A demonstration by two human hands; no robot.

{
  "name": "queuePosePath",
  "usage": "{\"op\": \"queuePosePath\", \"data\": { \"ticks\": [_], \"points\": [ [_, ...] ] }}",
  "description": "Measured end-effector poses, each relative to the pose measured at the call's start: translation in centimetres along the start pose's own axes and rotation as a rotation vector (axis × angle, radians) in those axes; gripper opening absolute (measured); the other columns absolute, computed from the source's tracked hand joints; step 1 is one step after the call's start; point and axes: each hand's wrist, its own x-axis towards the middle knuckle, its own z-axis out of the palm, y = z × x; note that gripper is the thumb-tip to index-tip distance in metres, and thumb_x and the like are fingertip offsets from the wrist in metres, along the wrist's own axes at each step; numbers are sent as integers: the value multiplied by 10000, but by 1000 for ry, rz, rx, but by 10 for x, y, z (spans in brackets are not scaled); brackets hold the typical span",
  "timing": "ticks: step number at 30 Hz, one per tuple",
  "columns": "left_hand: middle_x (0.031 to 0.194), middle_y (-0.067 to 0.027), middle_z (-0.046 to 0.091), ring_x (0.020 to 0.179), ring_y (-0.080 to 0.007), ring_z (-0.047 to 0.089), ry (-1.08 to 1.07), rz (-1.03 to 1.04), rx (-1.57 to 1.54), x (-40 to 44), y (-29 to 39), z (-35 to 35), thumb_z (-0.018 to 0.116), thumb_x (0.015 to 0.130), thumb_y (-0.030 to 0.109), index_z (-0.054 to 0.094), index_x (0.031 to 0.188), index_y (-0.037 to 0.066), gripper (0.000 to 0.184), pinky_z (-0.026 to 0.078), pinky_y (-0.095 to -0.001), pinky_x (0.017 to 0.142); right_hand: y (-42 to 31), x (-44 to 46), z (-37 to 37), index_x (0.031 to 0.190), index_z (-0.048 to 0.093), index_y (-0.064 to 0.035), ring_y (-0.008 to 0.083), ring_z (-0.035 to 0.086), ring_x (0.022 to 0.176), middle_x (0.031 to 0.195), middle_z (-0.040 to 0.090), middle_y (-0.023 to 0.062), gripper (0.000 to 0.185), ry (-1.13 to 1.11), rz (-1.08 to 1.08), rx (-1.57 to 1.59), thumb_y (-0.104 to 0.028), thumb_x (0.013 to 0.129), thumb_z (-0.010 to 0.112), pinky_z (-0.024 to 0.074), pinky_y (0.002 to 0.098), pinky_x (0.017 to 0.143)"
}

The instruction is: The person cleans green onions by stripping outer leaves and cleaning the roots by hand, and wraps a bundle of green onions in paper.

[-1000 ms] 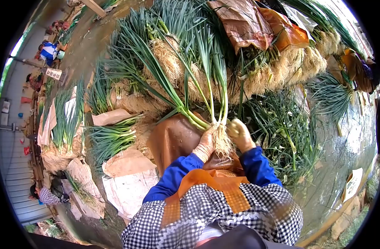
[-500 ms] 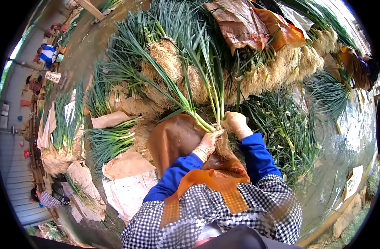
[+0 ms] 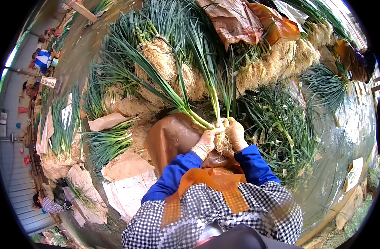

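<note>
My left hand (image 3: 206, 142) is closed around the lower ends of a few green onion stalks (image 3: 196, 119), which fan up and to the left. Pale stringy roots (image 3: 222, 143) hang below its fingertips. Right beside it, my right hand (image 3: 236, 132) is closed with its fingers pinched at the base of a thinner green onion stalk (image 3: 228, 108) that stands nearly upright. Both hands are over a brown waterproof apron (image 3: 167, 139) covering my lap, and their fingertips almost meet at the root ends.
Rooted green onion bundles (image 3: 156, 58) are heaped ahead. Loose leaves (image 3: 281, 137) lie piled on the right, beside wet ground (image 3: 335, 141). A smaller bunch (image 3: 109, 143) and brown paper sheets (image 3: 127, 166) are on the left. Other people (image 3: 43, 59) are far left; another (image 3: 360, 64) is far right.
My right hand has shifted slightly right and down, with a thin stalk now separated from the others. My left hand keeps its hold. The view has shifted slightly.
</note>
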Motion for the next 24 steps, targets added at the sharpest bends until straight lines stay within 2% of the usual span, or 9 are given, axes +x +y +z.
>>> {"op": "queuePosePath", "data": {
  "ticks": [3, 6, 7, 8, 11, 15, 19, 23, 24],
  "points": [
    [1010, -68, 600, 925, -204, 592, -38, 15, 34, 2, -5, -5, 606, 811, 20, 519, 1200, 41, 399, 489, -330, 840, 22, 4, 13, 824, 603, -77, 359, 606, 708, 749, 631, 171, 314, 78, -1, 5, -359, 901, 487, 477, 407, 626],
    [1098, -89, 568, 1008, -236, 558, -284, 62, -230, -6, 2, -11, 625, 822, 99, 466, 1254, 41, 463, 476, -375, 876, 106, 20, -3, 903, 610, -82, 301, 636, 737, 790, 652, 143, 301, 203, 364, 127, -339, 909, 453, 498, 415, 663],
    [1044, -83, 591, 968, -217, 568, -283, 40, -297, -30, 22, 15, 603, 824, 40, 520, 1186, 24, 372, 480, -350, 878, 152, 19, -37, 940, 608, -86, 305, 636, 749, 833, 653, 144, 341, 257, -11, -523, -375, 903, 429, 497, 420, 685],
    [1058, -92, 585, 1003, -231, 552, -238, 61, -315, -40, 35, 24, 606, 828, 54, 512, 1195, 29, 380, 461, -372, 908, 180, 16, -69, 965, 604, -94, 311, 632, 807, 906, 649, 147, 361, 346, 308, -193, -396, 892, 422, 494, 430, 706],
    [1112, -113, 565, 1052, -265, 535, -259, -27, -345, -58, 55, 39, 617, 836, 106, 428, 1281, 64, 485, 454, -400, 928, 222, -2, -169, 1193, 552, -227, 357, 609, 907, 1053, 625, 169, 400, -40, 528, -763, -448, 878, 446, 486, 441, 745],
    [863, -46, 516, 691, -155, 509, -395, -45, -272, -68, 69, 48, 651, 799, 147, 393, 1318, 114, 581, 479, -253, 591, 143, 60, -123, 1199, 559, -170, 318, 617, 935, 1066, 632, 146, 400, 72, 143, -363, -394, 868, 527, 490, 394, 764],
    [810, -23, 462, 673, -127, 494, -625, 291, -174, -107, 125, 96, 645, 737, 99, 368, 1322, 92, 648, 464, -232, 567, -36, 127, -58, 1021, 640, -120, 298, 621, 879, 935, 649, 137, 316, 22, -280, 50, -373, 877, 516, 485, 380, 760],
    [904, -45, 497, 762, -142, 521, -404, 416, -10, -96, 132, 78, 598, 716, 86, 339, 1354, 41, 690, 490, -256, 639, -88, 211, 8, 858, 683, -39, 302, 621, 698, 762, 654, 156, 408, -194, -123, -288, -434, 813, 596, 470, 386, 692],
    [933, -46, 510, 775, -143, 523, -359, 409, 22, -80, 124, 57, 597, 713, 87, 363, 1341, 31, 672, 493, -261, 677, -68, 221, 25, 781, 681, -7, 293, 596, 648, 703, 638, 160, 422, -355, -172, -27, -421, 802, 606, 459, 384, 670]
  ]
}}
